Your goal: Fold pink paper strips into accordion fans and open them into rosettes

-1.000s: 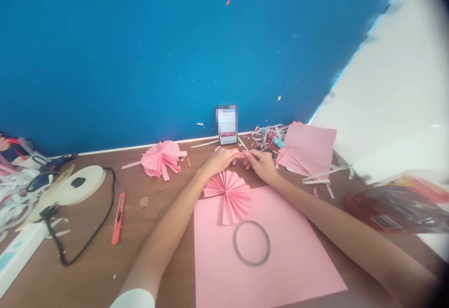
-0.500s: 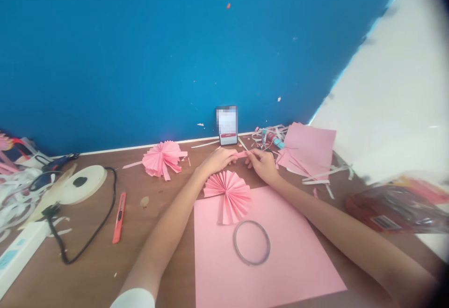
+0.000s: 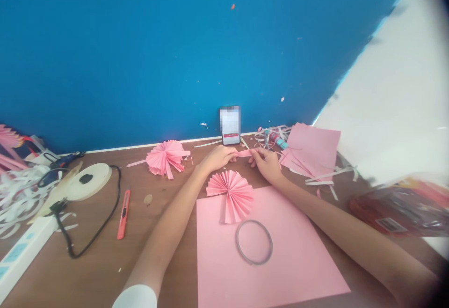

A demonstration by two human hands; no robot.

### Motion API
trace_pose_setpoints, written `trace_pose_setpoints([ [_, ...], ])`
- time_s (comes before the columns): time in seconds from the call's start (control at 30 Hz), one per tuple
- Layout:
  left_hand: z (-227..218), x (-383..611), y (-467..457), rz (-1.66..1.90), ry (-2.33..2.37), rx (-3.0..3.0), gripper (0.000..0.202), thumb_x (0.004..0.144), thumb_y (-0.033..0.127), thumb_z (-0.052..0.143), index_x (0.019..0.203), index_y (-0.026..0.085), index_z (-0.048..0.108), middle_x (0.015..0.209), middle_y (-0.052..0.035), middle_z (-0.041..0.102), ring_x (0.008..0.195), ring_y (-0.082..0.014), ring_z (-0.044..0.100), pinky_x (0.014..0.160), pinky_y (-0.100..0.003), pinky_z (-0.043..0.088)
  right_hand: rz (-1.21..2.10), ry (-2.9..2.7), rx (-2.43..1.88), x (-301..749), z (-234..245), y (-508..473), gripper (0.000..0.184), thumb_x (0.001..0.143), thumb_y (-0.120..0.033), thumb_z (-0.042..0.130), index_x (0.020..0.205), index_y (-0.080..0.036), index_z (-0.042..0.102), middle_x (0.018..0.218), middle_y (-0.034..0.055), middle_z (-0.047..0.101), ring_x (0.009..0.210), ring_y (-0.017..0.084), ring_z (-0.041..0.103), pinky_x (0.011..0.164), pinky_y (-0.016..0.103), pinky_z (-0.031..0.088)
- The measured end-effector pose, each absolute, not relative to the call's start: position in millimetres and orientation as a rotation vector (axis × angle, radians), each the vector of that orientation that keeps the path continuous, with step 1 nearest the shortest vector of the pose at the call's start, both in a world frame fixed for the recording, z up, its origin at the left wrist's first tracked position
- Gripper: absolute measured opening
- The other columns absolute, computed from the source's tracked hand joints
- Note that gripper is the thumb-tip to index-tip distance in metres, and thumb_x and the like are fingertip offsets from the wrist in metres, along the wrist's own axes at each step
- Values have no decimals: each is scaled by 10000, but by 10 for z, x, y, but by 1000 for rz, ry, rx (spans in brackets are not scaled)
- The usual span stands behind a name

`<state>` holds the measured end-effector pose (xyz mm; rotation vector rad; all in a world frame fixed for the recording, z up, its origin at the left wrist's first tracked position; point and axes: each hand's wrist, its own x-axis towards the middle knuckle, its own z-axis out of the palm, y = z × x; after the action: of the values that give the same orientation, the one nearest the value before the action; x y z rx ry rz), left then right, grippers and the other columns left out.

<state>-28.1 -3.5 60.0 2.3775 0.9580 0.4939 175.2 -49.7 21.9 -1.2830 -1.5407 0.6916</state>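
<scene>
My left hand and my right hand meet at the far side of the wooden table, fingers pinched on a small folded pink paper strip held between them. Just in front of the hands lies a pleated pink paper fan, its lower part resting on a large pink paper sheet. A grey metal ring lies on that sheet.
A second pink rosette lies back left. A phone leans on the blue wall. Pink sheets and paper scraps sit right, a plastic bag further right. A red cutter, tape roll, black cable and white strip lie left.
Both hands stay pinched on the strip, with only slight finger movement. The view has shifted a little to the left, so everything sits slightly further right.
</scene>
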Motion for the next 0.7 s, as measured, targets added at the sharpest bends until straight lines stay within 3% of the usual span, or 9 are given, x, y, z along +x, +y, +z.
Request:
trace_pose_setpoints([
  [0.1, 644, -307, -57, 461, 974, 2319, 299, 902, 350, 431, 836, 181, 668, 814, -26, 703, 682, -125, 625, 644, -213, 426, 710, -1525, -1242, 1748, 220, -491, 319, 887, -473, 475, 777, -204, 605, 663, 11, 667, 580, 153, 619, 594, 263, 462],
  [0.2, 686, -358, -68, 460, 1078, 2242, 313, 886, 419, 447, 963, 206, 662, 885, -22, 700, 566, -106, 578, 591, -227, 415, 645, -1535, -1243, 1752, 226, -495, 321, 899, -470, 451, 806, -205, 606, 699, 18, 670, 626, 157, 624, 651, 277, 472],
  [0.33, 710, -479, -7, 496, 1119, 2249, 358, 799, 431, 581, 1089, 223, 600, 957, -28, 675, 732, -141, 606, 677, -241, 429, 652, -1475, -1248, 1768, 205, -478, 317, 897, -470, 449, 813, -201, 593, 677, 17, 649, 591, 147, 603, 644, 278, 467],
  [0.5, 697, -610, 76, 523, 1261, 2326, 306, 758, 450, 608, 921, 197, 547, 815, -3, 594, 681, -127, 519, 593, -229, 362, 806, -1253, -1207, 1777, 159, -430, 338, 889, -454, 449, 1089, -195, 532, 635, -15, 616, 498, 122, 540, 514, 240, 427],
  [0.7, 705, -742, 129, 433, 1413, 2360, 371, 714, 529, 625, 858, 205, 518, 740, 16, 548, 617, -121, 453, 531, -236, 265, 836, -1241, -1199, 1788, 137, -418, 331, 882, -438, 444, 1090, -196, 532, 602, -26, 588, 482, 110, 515, 477, 216, 396],
])
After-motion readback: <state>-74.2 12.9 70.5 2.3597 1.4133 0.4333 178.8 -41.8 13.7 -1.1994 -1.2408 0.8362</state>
